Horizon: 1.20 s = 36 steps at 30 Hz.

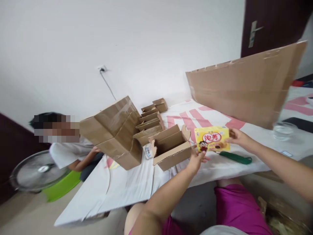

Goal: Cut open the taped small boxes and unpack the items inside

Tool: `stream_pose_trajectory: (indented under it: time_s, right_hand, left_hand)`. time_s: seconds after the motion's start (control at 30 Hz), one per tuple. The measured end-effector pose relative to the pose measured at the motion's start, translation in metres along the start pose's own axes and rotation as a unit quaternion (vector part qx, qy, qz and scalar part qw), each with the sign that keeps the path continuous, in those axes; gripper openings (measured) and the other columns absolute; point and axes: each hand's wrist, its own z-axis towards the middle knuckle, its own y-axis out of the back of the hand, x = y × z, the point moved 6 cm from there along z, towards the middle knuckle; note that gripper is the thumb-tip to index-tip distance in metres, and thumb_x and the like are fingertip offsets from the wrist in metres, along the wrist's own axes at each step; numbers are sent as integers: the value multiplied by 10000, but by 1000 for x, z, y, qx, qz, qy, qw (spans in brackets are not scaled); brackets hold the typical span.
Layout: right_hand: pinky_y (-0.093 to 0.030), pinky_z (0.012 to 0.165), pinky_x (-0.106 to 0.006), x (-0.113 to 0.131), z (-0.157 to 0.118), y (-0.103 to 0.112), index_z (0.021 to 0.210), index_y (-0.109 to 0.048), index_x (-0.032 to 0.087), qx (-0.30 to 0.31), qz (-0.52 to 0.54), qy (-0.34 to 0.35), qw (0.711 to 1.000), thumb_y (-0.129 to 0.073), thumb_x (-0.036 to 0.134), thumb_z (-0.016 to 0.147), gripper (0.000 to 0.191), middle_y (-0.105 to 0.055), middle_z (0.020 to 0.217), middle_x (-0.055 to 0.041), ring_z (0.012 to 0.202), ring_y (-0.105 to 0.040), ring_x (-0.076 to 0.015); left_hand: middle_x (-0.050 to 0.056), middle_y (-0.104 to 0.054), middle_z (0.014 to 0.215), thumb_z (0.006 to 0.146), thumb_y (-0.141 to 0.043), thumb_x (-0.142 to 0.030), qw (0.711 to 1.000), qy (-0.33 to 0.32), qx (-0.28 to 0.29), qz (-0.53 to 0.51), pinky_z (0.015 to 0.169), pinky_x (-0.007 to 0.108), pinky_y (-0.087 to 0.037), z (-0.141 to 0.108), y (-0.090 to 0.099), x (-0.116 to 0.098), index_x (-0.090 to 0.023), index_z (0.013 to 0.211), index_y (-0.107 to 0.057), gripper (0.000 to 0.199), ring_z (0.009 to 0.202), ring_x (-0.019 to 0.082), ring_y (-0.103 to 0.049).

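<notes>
A yellow printed box (212, 139) with red lettering is held upright between both hands above the table. My right hand (236, 136) grips its right end, and my left hand (197, 160) has its lower left corner. Just left of it stands an open cardboard box (172, 156) with its end flaps up; the part of its inside that shows is bare cardboard. A green-handled tool (236, 157) lies under my right forearm, its other end partly hidden by the yellow box.
Several small open cartons (149, 125) form a row toward the wall. A large carton (117, 133) stands left, a cardboard panel (244, 85) right. A glass of water (283, 130) and a dark flat object (298, 124) sit at right. Another person (73, 153) sits beyond, beside a fan (41, 169).
</notes>
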Motion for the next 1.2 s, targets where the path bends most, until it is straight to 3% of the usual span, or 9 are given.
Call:
stream_pose_trajectory:
  time_s: [0.13,0.33,0.53,0.7,0.83,0.9,1.03,1.1,1.2]
  right_hand:
    - [-575,853,-421,-32,-37,-35,1185,-512,229,127,36,-44,990,-847,404,585,709,-646,1217,-129,1068,-640,-302]
    - [-563,836,-404,-17,-31,-113,1182,-544,228,172,14,-9,985,-837,447,591,695,-636,1232,-132,1042,-646,-292]
    - [-555,858,-435,-43,-40,-175,1251,-477,209,100,-49,1,994,-717,532,683,696,-647,1194,-133,1047,-645,-289]
    - [-539,866,-448,-58,-49,-183,1147,-566,189,87,-224,29,970,-708,537,664,612,-687,1097,-124,998,-650,-324]
    - [-535,866,-436,-52,-46,-183,1037,-640,201,83,-281,54,955,-627,592,707,512,-702,1017,-109,981,-651,-324]
    - [-531,874,-442,-49,-46,-183,1005,-656,194,78,-300,59,949,-609,612,704,518,-700,997,-117,974,-650,-328]
    - [-530,872,-436,-46,-47,-187,1053,-642,193,109,-281,57,952,-604,595,720,523,-698,1037,-118,990,-644,-318]
    - [-521,884,-444,-44,-47,-188,1066,-633,198,118,-264,60,955,-613,566,728,500,-695,1065,-118,1014,-636,-318]
    - [-519,875,-458,-39,-49,-187,1069,-628,209,110,-241,55,963,-643,512,715,465,-700,1061,-104,999,-640,-319]
  left_hand:
    - [7,-646,737,674,-725,-505,985,79,54,147,515,227,-441,-58,40,28,-170,1190,-333,730,536,137,-621]
    - [31,-699,823,604,-784,-422,855,107,94,499,685,295,-471,-86,99,-27,-188,976,-640,462,770,230,-655]
    - [51,-711,883,685,-705,-477,846,119,15,519,703,291,-476,-98,167,-47,-184,921,-686,377,837,241,-653]
    - [31,-715,818,626,-764,-443,848,160,-9,505,708,271,-488,-108,216,-41,-188,841,-695,340,807,219,-663]
    - [135,-706,917,574,-795,-502,833,177,-86,518,807,387,-492,-111,250,-47,-117,967,-684,561,897,312,-654]
    - [178,-641,1167,573,-811,-483,847,133,-121,501,895,405,-473,-108,251,-50,-116,1255,-548,817,1042,317,-618]
    - [161,-155,1580,566,-855,-386,913,-139,-169,343,1040,429,-396,-98,228,-68,-273,1492,-167,1159,1348,320,-394]
    - [123,-42,1606,595,-848,-364,908,-232,-179,300,1101,480,-317,-97,217,-76,-303,1462,-266,1045,1432,350,-244]
    - [99,-160,1589,652,-815,-343,890,-278,-205,296,1164,505,-186,-94,212,-84,-256,1236,-580,635,1464,359,-149]
